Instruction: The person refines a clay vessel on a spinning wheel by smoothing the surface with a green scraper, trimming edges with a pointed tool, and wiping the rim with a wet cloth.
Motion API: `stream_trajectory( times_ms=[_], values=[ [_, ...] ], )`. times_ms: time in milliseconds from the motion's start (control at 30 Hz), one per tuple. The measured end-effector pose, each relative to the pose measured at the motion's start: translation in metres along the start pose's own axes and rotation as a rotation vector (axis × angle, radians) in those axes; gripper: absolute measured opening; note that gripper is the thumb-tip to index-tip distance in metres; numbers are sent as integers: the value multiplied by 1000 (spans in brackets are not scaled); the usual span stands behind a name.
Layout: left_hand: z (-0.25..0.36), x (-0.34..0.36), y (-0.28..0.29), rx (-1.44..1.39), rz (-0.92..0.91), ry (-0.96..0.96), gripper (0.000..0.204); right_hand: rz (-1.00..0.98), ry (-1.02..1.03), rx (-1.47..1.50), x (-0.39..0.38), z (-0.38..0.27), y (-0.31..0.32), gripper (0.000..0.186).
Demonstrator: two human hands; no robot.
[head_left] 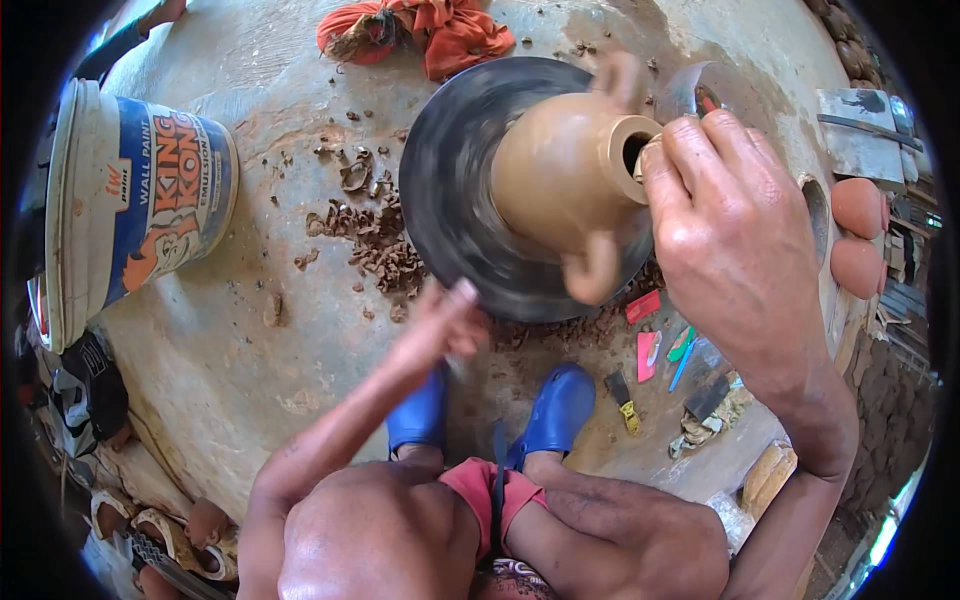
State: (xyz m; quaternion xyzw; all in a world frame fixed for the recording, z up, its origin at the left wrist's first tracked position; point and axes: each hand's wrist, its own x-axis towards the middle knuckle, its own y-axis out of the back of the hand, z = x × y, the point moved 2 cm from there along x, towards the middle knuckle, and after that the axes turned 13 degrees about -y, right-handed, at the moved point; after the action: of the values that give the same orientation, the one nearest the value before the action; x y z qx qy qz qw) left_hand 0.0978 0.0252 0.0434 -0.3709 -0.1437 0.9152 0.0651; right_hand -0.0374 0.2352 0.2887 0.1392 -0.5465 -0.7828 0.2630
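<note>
A tan clay jar with two handles and a narrow neck stands on a dark round pottery wheel. Blur on the wheel and the handles shows them turning. My right hand is closed at the jar's mouth, fingers bent over the rim. A small pale piece shows between its fingertips, mostly hidden, so its kind is unclear. My left hand is at the wheel's near left edge, blurred, with fingers stretched out and apart and nothing visible in them; whether it touches the wheel is unclear.
Clay shavings lie left of the wheel. Further left is a white and blue paint bucket; an orange cloth lies beyond. A scraper and small coloured pieces lie near right. Two reddish pots sit at far right.
</note>
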Motion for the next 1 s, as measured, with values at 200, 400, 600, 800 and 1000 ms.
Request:
stream_trajectory(
  times_ms=[200,400,600,800,1000],
  values=[
    [-1,48,35,40,254,-236,55,-18,-45,48,2,-9,-4,28],
    [-50,-47,-17,50,-747,459,55,-159,-187,397,-7,16,10,26],
    [33,13,37,129,155,-140,91,70,-608,1010,-26,32,-22,29],
    [18,67,37,61,167,-267,66,141,-502,921,-25,30,-40,31],
    [-44,-39,-35,-8,-451,314,71,180,-538,969,-24,18,-39,28]
  ],
)
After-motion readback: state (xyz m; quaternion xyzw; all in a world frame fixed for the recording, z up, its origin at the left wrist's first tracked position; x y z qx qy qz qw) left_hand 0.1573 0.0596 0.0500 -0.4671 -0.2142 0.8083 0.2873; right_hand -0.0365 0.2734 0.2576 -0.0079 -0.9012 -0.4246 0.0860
